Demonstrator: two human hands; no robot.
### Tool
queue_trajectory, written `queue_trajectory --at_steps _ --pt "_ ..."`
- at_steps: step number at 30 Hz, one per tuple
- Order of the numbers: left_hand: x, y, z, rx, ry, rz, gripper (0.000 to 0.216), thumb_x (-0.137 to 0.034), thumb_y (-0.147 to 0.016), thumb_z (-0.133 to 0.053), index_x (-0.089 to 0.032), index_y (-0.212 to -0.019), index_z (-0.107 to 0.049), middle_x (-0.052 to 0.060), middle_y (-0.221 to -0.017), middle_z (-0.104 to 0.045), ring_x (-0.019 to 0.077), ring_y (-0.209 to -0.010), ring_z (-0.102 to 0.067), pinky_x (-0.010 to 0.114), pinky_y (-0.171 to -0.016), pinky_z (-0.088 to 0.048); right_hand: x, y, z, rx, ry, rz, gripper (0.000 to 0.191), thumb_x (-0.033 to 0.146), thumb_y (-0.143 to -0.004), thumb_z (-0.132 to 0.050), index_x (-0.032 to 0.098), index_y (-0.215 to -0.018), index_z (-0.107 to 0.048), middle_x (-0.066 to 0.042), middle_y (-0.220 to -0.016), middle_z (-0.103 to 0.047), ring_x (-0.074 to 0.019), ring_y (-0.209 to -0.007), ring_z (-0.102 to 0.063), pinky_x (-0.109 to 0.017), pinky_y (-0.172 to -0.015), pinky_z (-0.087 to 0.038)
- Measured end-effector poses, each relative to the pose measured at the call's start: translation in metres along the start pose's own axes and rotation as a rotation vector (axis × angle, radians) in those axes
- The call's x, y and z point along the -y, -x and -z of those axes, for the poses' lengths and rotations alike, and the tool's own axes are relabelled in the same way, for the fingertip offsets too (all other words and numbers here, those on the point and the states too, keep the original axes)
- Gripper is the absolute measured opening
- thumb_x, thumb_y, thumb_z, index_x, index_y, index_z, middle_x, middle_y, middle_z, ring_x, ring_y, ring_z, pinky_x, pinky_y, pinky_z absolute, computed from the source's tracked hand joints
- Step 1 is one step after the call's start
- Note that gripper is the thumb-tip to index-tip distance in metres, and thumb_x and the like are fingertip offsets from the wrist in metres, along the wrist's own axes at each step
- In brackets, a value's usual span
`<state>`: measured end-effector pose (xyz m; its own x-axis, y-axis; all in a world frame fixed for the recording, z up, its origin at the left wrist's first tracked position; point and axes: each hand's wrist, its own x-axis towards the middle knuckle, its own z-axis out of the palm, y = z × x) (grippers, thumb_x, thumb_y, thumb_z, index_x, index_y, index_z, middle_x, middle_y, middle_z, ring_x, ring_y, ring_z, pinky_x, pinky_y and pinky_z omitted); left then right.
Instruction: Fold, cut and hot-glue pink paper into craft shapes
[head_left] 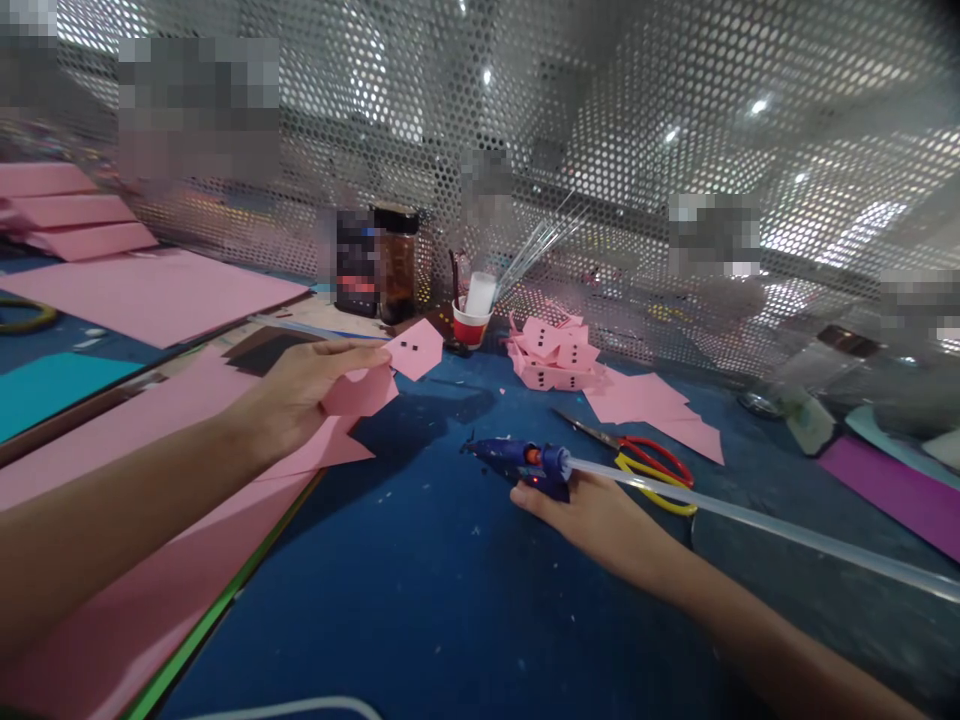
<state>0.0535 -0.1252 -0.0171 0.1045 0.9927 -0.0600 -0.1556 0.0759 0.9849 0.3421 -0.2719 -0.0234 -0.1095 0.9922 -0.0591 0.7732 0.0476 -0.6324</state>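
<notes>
Between the fingertips of my left hand [300, 385] is a pink paper piece [420, 350] with two small black squares on it. A folded part of pink paper hangs below those fingers. My right hand [600, 515] is wrapped round a blue glue gun [517, 462], whose nozzle points left. A long clear glue stick [750, 515] runs out of its back toward the right edge. Beyond the gun lie scissors [652, 470] with red and yellow handles. A heap of pink paper pieces [551, 352] with black squares sits farther back.
Pink sheets [172, 560] cover the left side of the blue table [420, 600]. A brown jar [396, 265] and a red-and-white cup [471, 325] stand at the back before a perforated metal screen [600, 130]. Purple paper [892, 490] lies at right.
</notes>
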Motion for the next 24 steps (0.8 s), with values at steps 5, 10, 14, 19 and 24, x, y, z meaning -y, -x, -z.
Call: queue_trajectory --at_steps 5,10,14,19,24 --pt "0.0002 0.0001 -0.0018 -0.002 0.001 -0.008 0.043 -0.025 -0.070 -0.086 -0.009 -0.109 -0.076 0.011 -0.100 -0.080 0.0286 -0.098 -0.071 0.044 -0.094 -0.055 -0.0001 -0.0022 -0.0019 -0.016 0.028 0.006 0.032 0.051 -0.095 -0.058 0.021 -0.103 -0.068 -0.007 -0.100 -0.075 -0.0270 -0.094 -0.069 -0.040 -0.083 -0.051" --pt "-0.0015 0.0007 -0.0047 -0.031 -0.010 -0.011 0.044 -0.024 -0.064 -0.090 -0.014 -0.106 -0.078 0.005 -0.093 -0.081 0.0200 -0.089 -0.071 0.034 -0.089 -0.054 0.0006 -0.0045 -0.0013 -0.007 0.038 -0.002 0.031 0.049 -0.095 -0.058 0.021 -0.105 -0.067 -0.007 -0.102 -0.074 -0.0277 -0.095 -0.069 -0.040 -0.085 -0.051" --pt "-0.0003 -0.0004 -0.0045 -0.049 -0.018 0.002 0.042 -0.025 -0.062 -0.091 -0.017 -0.101 -0.080 0.004 -0.090 -0.080 0.0178 -0.082 -0.070 0.032 -0.082 -0.055 0.0033 -0.0049 -0.0002 0.007 0.064 -0.027 0.033 0.049 -0.096 -0.056 0.022 -0.111 -0.068 -0.008 -0.108 -0.074 -0.0300 -0.103 -0.068 -0.043 -0.090 -0.050" --pt "0.0006 -0.0014 -0.0037 -0.032 -0.021 -0.001 0.037 -0.028 -0.061 -0.091 -0.018 -0.095 -0.081 0.005 -0.093 -0.080 0.0167 -0.082 -0.069 0.028 -0.079 -0.054 0.0059 -0.0049 -0.0005 0.006 0.063 -0.019 0.031 0.047 -0.096 -0.057 0.022 -0.110 -0.068 -0.008 -0.109 -0.074 -0.0291 -0.103 -0.068 -0.043 -0.091 -0.050" --pt "0.0017 -0.0019 -0.0031 -0.019 -0.015 -0.015 0.031 -0.031 -0.059 -0.091 -0.020 -0.086 -0.081 0.004 -0.091 -0.080 0.0160 -0.080 -0.068 0.026 -0.074 -0.053 0.0049 -0.0063 -0.0013 0.001 0.064 -0.016 0.032 0.047 -0.096 -0.056 0.020 -0.109 -0.068 -0.009 -0.108 -0.074 -0.0291 -0.102 -0.068 -0.043 -0.090 -0.051"
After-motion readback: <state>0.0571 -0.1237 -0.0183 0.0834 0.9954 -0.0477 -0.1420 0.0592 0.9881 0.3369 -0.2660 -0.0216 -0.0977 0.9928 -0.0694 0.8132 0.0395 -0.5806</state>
